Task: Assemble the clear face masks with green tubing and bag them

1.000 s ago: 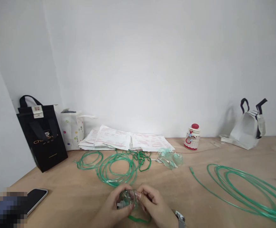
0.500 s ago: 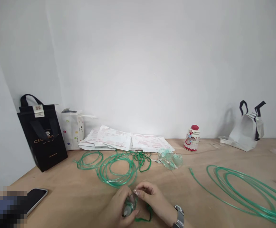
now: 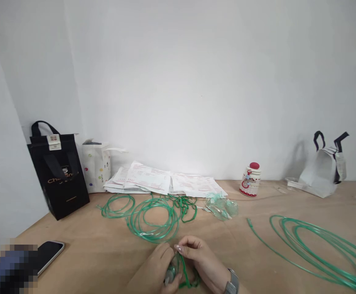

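Note:
My left hand (image 3: 156,265) is wrapped round a clear greenish oxygen mask (image 3: 172,272) low in the middle of the view; much of the mask is hidden by the fingers. Beside it, my right hand (image 3: 200,257) has thumb and forefinger pinched on a green elastic strap (image 3: 184,269) at the mask's upper edge. The strap's lower part hangs down and bends near the table. The two hands nearly meet at the fingertips. A metal-banded watch (image 3: 232,281) is on my right wrist.
Coiled green tubing (image 3: 127,222) lies ahead, with more tubing (image 3: 319,245) at right. Green straps (image 3: 186,204) and clear masks (image 3: 222,207) sit before printed packets (image 3: 150,177). A phone (image 3: 50,255), black bag (image 3: 63,179), dotted bag (image 3: 96,167), jar (image 3: 250,181) and white bag (image 3: 319,175) stand around.
The green strap now runs up to my right fingertips, where earlier it lay lower by the table. My left hand has turned slightly over the mask. The view has shifted a little.

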`<control>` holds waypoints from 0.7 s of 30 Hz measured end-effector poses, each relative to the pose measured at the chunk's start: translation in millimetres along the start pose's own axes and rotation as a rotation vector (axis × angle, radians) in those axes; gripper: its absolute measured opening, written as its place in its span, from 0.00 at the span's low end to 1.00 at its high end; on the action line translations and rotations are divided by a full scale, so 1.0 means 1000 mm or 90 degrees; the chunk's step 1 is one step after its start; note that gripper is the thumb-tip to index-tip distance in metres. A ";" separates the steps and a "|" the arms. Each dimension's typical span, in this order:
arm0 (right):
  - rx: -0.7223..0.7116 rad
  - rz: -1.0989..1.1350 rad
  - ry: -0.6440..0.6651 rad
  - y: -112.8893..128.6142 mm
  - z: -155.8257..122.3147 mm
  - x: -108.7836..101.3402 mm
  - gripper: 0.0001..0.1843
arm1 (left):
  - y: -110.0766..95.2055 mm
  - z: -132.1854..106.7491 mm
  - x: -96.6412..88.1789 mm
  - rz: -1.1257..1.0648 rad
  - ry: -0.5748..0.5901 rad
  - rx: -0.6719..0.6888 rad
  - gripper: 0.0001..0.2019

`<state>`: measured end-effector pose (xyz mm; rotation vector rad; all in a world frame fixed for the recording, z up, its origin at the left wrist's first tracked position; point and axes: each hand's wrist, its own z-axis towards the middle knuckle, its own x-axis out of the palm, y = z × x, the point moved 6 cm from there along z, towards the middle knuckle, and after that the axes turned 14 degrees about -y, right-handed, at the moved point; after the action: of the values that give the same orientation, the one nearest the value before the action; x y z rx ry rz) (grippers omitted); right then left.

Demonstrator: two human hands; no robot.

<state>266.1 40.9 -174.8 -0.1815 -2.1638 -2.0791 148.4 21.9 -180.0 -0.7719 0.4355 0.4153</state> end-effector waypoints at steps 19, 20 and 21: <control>-0.275 -0.453 -0.290 0.033 0.100 -0.081 0.15 | 0.023 0.015 -0.012 -0.522 -0.110 -0.500 0.16; -0.266 -0.482 -0.315 0.032 0.105 -0.085 0.16 | 0.025 0.016 -0.013 -0.552 -0.121 -0.517 0.16; -0.255 -0.505 -0.335 0.030 0.110 -0.089 0.16 | 0.026 0.016 -0.014 -0.580 -0.128 -0.536 0.16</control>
<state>357.6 152.7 -165.7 0.1440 -2.2911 -3.2194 127.4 47.8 -177.6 -1.6163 -0.3382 -0.2189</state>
